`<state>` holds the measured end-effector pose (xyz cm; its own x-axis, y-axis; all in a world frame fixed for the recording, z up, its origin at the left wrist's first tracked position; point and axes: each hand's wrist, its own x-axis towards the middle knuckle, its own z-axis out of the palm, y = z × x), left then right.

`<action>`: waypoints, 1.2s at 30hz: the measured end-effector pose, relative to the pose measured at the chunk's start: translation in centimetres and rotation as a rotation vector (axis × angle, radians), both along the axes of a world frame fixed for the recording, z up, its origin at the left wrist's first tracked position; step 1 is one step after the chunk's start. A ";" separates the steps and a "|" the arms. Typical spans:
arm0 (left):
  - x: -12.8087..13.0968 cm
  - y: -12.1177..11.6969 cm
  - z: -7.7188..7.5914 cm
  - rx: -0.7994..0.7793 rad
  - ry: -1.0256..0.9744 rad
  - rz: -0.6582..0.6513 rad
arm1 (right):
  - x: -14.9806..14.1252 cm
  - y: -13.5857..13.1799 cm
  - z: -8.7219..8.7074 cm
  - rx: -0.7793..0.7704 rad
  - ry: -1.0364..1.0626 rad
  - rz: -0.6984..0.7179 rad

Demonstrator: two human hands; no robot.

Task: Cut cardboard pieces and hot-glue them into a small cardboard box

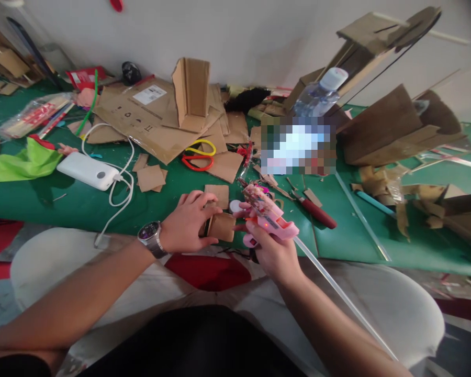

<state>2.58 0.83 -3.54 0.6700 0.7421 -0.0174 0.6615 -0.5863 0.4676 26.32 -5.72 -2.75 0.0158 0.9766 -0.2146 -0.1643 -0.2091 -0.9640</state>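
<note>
My right hand (278,256) grips a pink hot glue gun (272,220) with a small lit orange light. Its tip points up and to the left, and a long clear glue stick (329,285) sticks out of its back. My left hand (188,222), with a watch on the wrist, has its thumb and fingers curved round a small folded cardboard piece (222,226) at the table's front edge. Just behind that piece lies a flat cardboard square (217,196). A small white cap (236,206) sits between the cardboard and the glue gun.
On the green table (172,188) lie scissors (198,157), a red-handled knife (317,209), a white power bank (87,171) with a cable and cardboard sheets (141,115). A water bottle (317,94) and cardboard structures (392,125) stand at the right. One patch is pixelated.
</note>
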 end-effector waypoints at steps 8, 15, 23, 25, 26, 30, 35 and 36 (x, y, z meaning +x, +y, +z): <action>-2.1 0.9 2.7 0.054 -0.130 0.064 | 0.7 0.2 0.7 -0.003 0.010 -0.043; -10.3 2.8 5.7 0.059 0.090 0.151 | -1.1 -0.4 0.5 -0.121 0.035 0.136; -9.1 1.7 5.0 -0.048 0.194 0.073 | -4.3 -0.7 -0.5 -0.077 0.045 0.364; -8.4 1.4 4.9 -0.072 0.167 0.076 | -4.4 -0.7 -0.7 -0.079 0.034 0.366; -8.2 1.4 4.8 -0.081 0.147 0.079 | -4.3 -0.6 -0.8 -0.083 0.033 0.355; -7.5 1.3 4.1 -0.116 0.052 0.095 | -3.6 -0.6 -0.4 -0.171 0.013 0.297; -6.1 1.1 2.9 -0.223 -0.025 0.156 | -2.9 -0.6 0.0 -0.202 0.030 0.259; -5.8 1.1 2.7 -0.250 -0.031 0.169 | -2.8 -0.7 0.0 -0.202 0.033 0.257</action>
<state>-3.18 1.91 -0.83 0.5404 0.8186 -0.1946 0.7229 -0.3334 0.6052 23.51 -6.38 -2.71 -0.2355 0.8855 -0.4006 -0.1118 -0.4342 -0.8939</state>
